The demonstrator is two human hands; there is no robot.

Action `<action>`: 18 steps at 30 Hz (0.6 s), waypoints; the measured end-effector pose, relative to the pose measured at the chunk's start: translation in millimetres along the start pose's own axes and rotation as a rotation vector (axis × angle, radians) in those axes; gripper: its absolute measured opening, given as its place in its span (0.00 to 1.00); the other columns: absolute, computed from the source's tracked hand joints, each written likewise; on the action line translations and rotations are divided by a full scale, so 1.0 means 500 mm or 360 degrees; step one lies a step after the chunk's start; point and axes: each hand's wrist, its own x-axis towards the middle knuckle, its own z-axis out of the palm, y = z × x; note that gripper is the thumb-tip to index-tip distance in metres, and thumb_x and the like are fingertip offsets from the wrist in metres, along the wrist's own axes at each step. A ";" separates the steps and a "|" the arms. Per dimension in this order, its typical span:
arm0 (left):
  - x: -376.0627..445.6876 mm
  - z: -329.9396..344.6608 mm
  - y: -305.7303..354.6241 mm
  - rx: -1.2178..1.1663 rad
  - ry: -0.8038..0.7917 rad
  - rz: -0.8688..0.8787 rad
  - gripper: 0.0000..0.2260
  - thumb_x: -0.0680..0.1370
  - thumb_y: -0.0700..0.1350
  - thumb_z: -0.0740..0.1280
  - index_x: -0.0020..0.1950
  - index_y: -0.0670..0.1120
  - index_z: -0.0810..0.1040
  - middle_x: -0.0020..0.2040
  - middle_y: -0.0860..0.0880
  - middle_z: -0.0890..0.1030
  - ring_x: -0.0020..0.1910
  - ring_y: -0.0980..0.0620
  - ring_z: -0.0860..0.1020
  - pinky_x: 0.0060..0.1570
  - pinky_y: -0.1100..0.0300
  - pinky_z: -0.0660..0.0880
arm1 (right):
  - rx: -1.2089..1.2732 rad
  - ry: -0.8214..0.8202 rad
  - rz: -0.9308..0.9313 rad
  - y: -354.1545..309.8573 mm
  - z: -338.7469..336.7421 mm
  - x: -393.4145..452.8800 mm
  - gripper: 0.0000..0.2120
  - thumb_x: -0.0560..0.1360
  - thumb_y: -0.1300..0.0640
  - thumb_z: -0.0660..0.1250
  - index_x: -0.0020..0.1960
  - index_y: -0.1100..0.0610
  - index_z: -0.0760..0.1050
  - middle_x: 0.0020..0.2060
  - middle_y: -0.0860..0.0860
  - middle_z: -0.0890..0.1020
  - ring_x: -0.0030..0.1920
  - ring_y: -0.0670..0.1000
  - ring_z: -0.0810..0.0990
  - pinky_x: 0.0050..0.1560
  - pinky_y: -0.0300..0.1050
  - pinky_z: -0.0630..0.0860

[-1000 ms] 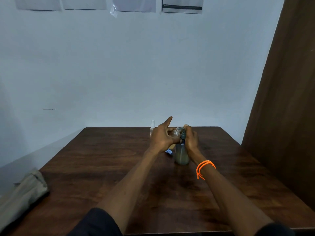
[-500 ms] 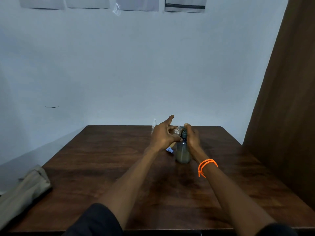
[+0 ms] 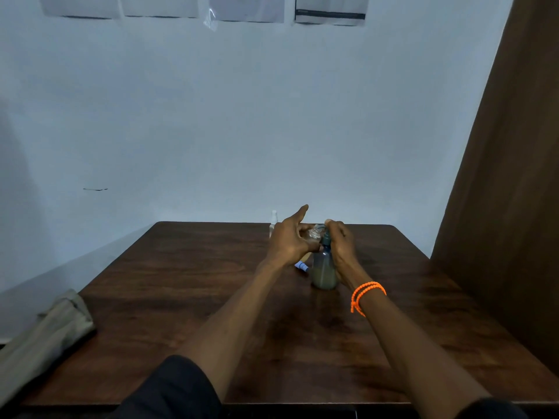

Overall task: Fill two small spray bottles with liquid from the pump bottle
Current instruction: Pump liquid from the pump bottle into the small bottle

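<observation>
Pump bottle (image 3: pixel 324 272) upright mid-bench, right hand (image 3: pixel 340 241) curled over its pump; left hand (image 3: pixel 289 241) pinching small spray bottle (image 3: pixel 314 232) at the nozzle (index finger straight) — misaligned mouth risks spillage.

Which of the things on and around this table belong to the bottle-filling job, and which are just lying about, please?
In the job:
pump bottle, under the right hand
clear small bottle, held by the left hand
white spray bottle
blue-and-white piece, possibly a spray top

Lying about:
folded cloth
papers on the wall
</observation>
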 end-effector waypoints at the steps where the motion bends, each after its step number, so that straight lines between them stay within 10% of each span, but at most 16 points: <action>1: -0.001 0.001 -0.002 -0.0003 0.0005 0.0006 0.50 0.62 0.43 0.83 0.81 0.50 0.64 0.59 0.51 0.86 0.54 0.58 0.84 0.62 0.52 0.80 | -0.0009 -0.0007 0.0001 -0.002 0.002 -0.002 0.13 0.73 0.48 0.71 0.41 0.58 0.74 0.38 0.57 0.78 0.41 0.55 0.77 0.42 0.48 0.74; 18: 0.001 0.008 -0.008 -0.0020 0.0009 -0.0010 0.52 0.60 0.47 0.84 0.81 0.52 0.65 0.59 0.49 0.86 0.57 0.57 0.83 0.66 0.50 0.77 | 0.0071 -0.0040 0.0212 -0.025 -0.012 0.013 0.07 0.81 0.57 0.71 0.47 0.57 0.75 0.41 0.56 0.81 0.38 0.52 0.81 0.31 0.42 0.78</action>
